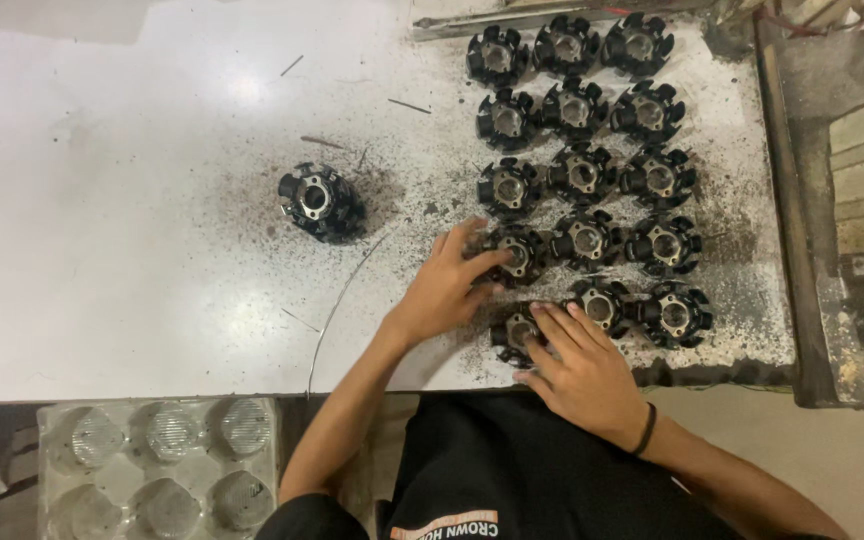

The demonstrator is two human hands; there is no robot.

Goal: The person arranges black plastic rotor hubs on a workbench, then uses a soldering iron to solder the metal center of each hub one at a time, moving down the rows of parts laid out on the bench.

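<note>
white bench (pixel 132 250): left hand (pixel 442 290), right hand (pixel 582 370) flat, grip spread, fingertips on black stator cores (pixel 517 250).

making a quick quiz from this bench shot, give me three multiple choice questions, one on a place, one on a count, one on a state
1. Where does the lone black part sit relative to the grid of black parts?
A. to its left, apart
B. stacked on it
C. to its right

2. How many parts are in the top row of the grid?
A. two
B. three
C. five

3. What is the right hand doing?
A. hanging off the table
B. holding a wire
C. resting fingers on the nearest-row part

Answers:
1 A, it stands alone on bare table left of the rows.
2 B, three sit side by side at the far edge.
3 C, its fingers lie on the front left part, while the left hand touches the part one row up.
</note>
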